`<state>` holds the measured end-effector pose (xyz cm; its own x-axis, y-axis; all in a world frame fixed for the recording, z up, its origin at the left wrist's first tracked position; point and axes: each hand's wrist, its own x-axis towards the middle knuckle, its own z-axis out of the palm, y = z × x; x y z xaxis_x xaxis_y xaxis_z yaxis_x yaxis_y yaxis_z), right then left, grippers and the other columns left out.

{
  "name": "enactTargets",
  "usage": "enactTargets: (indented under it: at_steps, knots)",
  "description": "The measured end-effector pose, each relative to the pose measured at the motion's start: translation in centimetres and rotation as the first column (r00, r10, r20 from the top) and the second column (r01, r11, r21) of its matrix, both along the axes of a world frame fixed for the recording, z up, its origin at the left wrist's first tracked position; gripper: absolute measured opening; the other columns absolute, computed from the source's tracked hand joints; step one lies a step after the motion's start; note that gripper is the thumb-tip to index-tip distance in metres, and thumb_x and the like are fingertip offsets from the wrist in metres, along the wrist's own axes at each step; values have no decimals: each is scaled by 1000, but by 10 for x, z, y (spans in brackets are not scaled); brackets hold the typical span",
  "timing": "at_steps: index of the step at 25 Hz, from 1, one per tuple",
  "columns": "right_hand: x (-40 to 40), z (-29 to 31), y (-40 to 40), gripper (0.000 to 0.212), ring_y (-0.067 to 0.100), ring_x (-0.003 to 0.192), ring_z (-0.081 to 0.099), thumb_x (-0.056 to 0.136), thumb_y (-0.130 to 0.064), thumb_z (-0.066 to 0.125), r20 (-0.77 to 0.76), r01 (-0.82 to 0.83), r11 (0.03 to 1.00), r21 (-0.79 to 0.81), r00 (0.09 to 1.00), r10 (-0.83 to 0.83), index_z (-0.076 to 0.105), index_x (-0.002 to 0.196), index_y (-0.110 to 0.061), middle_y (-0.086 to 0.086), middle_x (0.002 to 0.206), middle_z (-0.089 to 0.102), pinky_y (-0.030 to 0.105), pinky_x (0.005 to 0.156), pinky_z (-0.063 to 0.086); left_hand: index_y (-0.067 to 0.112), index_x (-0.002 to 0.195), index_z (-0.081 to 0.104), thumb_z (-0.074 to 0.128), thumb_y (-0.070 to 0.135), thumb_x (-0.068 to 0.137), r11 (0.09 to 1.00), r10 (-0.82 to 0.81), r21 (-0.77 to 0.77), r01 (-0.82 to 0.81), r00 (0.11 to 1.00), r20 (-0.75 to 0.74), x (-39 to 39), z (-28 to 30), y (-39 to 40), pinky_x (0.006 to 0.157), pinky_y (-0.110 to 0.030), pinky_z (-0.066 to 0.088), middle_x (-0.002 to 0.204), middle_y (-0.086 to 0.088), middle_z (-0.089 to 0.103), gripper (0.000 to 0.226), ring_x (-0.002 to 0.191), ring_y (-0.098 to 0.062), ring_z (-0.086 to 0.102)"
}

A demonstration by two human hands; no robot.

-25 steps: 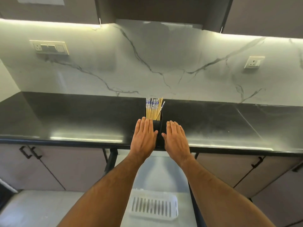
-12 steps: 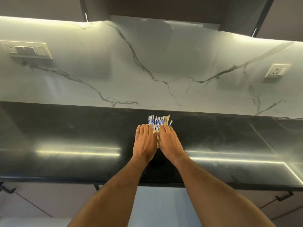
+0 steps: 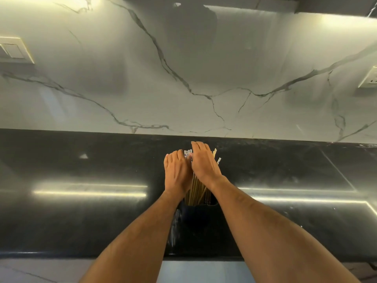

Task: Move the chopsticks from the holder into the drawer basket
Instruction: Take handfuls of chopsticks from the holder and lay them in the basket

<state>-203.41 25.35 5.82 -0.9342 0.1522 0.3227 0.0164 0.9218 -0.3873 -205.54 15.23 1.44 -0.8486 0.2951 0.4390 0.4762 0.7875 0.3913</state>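
Observation:
A bundle of pale wooden chopsticks with blue-and-white tops stands in a black holder on the black countertop. My left hand is wrapped around the left side of the bundle near its top. My right hand covers the tops and the right side, with a few stick ends poking out past its fingers. Both hands press together on the bundle. The drawer basket is out of view.
A marble backsplash rises behind the counter, with a switch plate at the left edge and a socket at the right edge. The counter's front edge runs below my forearms, with pale floor beneath it.
My hands rose from the holder's sides to the chopstick tops and closed around the bundle. The view tilted up, so the white basket and cabinet fronts dropped out of sight.

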Motion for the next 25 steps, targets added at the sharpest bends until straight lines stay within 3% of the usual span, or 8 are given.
enactTargets:
  at_steps: [4,8,12,17,20,22,25]
  knots:
    - [-17,-4,1,39,31,127,55,102,-10,52,103,7,1000,-2,995,-6,50,141,-4,16,136,60,41,104,49,14,113,57,55,21,100,998,-23,-52,28,995,95,-15,-4,6,105,-45,44,110,-8,62,15,105,-25,58]
    - [-22,-6,3,16,25,101,64,101,-14,56,120,3,1000,12,993,-4,65,112,-7,12,110,68,41,88,57,12,103,58,57,16,99,998,-66,3,66,983,174,-20,-3,11,82,-38,52,99,-8,65,6,87,-22,60]
    - [-22,-5,2,12,18,84,63,100,-15,59,64,36,999,-5,997,-35,68,98,-8,9,95,69,36,81,58,11,100,58,59,16,99,991,-82,126,49,958,273,-20,-1,11,79,-37,56,97,-7,66,5,82,-17,60]
    - [-17,-2,-2,11,18,85,66,97,-12,62,18,43,996,-77,999,-41,71,103,-8,9,96,71,34,83,59,11,99,59,60,11,98,975,-115,211,64,963,243,-15,2,9,78,-38,58,96,-6,67,1,83,-17,62]
    - [-12,2,-4,17,20,94,68,94,-9,68,-8,41,980,-197,999,-44,72,110,-9,9,104,73,33,88,58,10,100,58,57,8,98,954,-120,299,39,959,257,-8,3,5,73,-36,58,95,-7,67,3,81,-17,63]
    - [-9,4,-3,26,19,101,69,92,-6,70,-1,44,928,-370,999,-48,71,118,-7,9,110,74,34,91,59,11,104,55,55,7,99,931,-127,365,13,948,292,-3,3,2,61,-27,54,91,-5,68,7,74,-15,64]
    - [-4,8,0,29,13,96,70,90,-2,72,20,59,827,-559,998,-57,71,118,-6,10,108,74,23,81,61,12,106,56,55,10,100,905,-114,425,-37,939,324,3,4,-2,53,-18,42,88,-3,68,7,68,-12,63]
